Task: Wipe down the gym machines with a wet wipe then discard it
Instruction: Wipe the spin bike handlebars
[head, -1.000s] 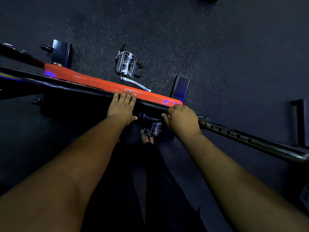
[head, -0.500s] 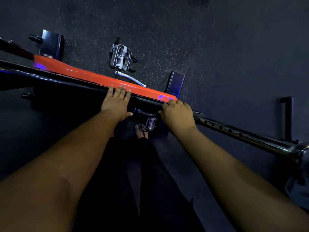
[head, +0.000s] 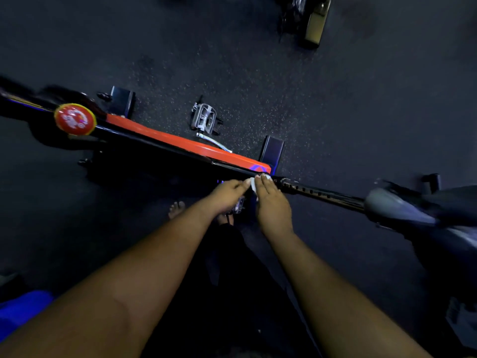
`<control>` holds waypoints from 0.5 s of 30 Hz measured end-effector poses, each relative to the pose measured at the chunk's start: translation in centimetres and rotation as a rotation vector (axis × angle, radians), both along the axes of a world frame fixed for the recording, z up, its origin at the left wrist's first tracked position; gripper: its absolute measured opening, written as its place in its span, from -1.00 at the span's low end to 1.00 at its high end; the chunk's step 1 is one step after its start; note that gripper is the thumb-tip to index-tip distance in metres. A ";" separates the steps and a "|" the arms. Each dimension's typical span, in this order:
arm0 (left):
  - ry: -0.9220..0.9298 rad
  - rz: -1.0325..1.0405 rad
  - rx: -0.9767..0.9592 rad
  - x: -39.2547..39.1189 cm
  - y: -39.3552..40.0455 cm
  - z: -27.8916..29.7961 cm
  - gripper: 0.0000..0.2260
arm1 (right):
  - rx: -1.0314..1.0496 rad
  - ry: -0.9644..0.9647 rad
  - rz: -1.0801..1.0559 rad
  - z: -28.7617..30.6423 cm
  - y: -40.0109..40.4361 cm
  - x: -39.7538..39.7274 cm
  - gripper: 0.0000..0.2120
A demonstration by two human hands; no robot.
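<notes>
The wet wipe (head: pixel 253 185) is a small white crumpled wad, mostly hidden, showing only as pale edges between the fingertips of the two hands at the near end of the orange panel. The gym machine (head: pixel 180 147) is an exercise bike seen from above, a black frame bar running diagonally with an orange panel along its top. Its perforated black seat post (head: pixel 317 193) slopes right to what seems to be a grey saddle (head: pixel 402 210), blurred here.

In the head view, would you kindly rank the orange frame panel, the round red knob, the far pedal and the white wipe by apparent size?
1. Orange frame panel, the longest by far.
2. Round red knob.
3. Far pedal; it lies lower, farther from the camera, so its place against the knob is unsure.
4. White wipe, mostly hidden between the hands.
</notes>
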State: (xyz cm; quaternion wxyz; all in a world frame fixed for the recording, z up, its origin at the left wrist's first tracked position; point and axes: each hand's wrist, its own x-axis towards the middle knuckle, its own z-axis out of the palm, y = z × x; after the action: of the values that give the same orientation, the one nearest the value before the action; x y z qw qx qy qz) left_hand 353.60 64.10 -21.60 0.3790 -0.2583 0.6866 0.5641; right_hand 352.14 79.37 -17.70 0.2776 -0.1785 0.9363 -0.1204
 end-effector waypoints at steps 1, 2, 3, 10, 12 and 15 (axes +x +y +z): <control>-0.028 0.101 0.093 0.4 0.6 1.9 -0.53 | -0.036 -0.001 -0.037 1.4 -0.5 0.5 -0.47; -0.065 0.188 0.180 0.8 1.2 3.3 -0.54 | -0.069 -0.010 -0.057 2.3 -0.8 1.1 -0.49; -0.096 0.271 0.250 1.4 1.4 4.5 -0.57 | -0.102 -0.031 -0.075 3.3 -1.2 1.6 -0.49; 0.098 0.566 0.225 5.2 0.0 13.2 -0.81 | -0.440 -0.364 -0.193 9.7 -1.4 2.9 -0.03; 0.177 0.583 0.159 6.1 -0.7 15.1 -0.79 | -0.520 -0.463 -0.270 12.1 -1.8 2.3 -0.22; 0.294 0.610 0.043 7.8 -1.7 18.0 -0.80 | -0.740 -0.708 -0.403 13.9 -2.9 1.9 -0.87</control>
State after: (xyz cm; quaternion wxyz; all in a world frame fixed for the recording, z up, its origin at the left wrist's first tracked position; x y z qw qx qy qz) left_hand 361.36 62.36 -3.62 0.0953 -0.3594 0.6129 0.6972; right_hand 354.02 76.46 -3.82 0.4655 -0.0301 0.6966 -0.5451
